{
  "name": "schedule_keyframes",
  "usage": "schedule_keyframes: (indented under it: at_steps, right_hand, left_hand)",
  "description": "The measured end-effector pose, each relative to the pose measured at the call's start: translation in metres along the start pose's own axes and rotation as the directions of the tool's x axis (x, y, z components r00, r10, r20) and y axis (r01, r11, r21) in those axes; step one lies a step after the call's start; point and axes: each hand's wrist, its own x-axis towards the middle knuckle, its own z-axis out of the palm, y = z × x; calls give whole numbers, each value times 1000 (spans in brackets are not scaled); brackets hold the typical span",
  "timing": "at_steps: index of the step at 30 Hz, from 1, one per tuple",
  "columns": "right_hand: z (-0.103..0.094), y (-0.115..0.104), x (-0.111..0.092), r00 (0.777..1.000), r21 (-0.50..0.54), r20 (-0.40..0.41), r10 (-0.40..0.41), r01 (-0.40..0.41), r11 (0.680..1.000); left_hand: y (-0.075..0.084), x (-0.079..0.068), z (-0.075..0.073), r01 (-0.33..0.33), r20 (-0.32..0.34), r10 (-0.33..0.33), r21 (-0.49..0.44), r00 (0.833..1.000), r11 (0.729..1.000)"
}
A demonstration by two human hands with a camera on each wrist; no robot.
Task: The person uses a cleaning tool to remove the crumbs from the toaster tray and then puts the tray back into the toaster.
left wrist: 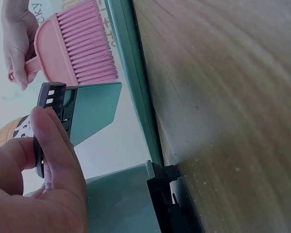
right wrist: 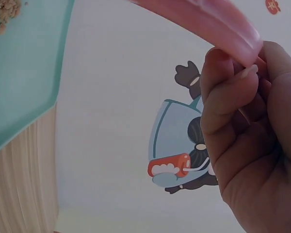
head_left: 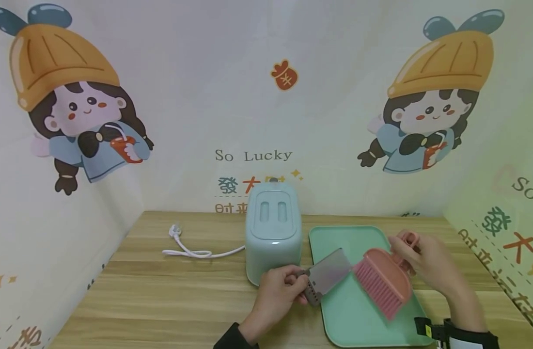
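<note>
My left hand (head_left: 278, 293) pinches the dark slotted handle end of a toaster crumb tray (head_left: 330, 272), a shiny flat metal plate tilted over the left part of a green tray (head_left: 358, 325). My right hand (head_left: 436, 264) grips a pink hand brush (head_left: 386, 277) by its handle, bristles pointing down and left above the same tray. The bristles' upper corner appears close to the plate's edge; contact cannot be told. Brownish crumbs (right wrist: 5, 13) lie on the green tray in the right wrist view. Just behind my left hand stands a pale blue toaster (head_left: 273, 252).
A white power cord (head_left: 205, 253) runs left from the toaster to its plug (head_left: 175, 231) on the wooden table (head_left: 170, 300). Printed cloth walls (head_left: 183, 97) enclose the back and both sides. In the left wrist view the toaster's black base (left wrist: 165, 199) shows near the tabletop.
</note>
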Motion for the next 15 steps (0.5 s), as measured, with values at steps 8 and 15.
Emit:
schedule_keyframes:
  at_steps: [8,15]
  right_hand:
    - [2,-1,2,999,-62,-38,-21,19,998]
    - [-2,-11,-1,1000,-13,-4,-14,14,1000]
  left_hand:
    - [-5,1,0,-9,-5,9,-12,1000,1000]
    - [-3,0,-1,-29,-6,29,5,1000,1000]
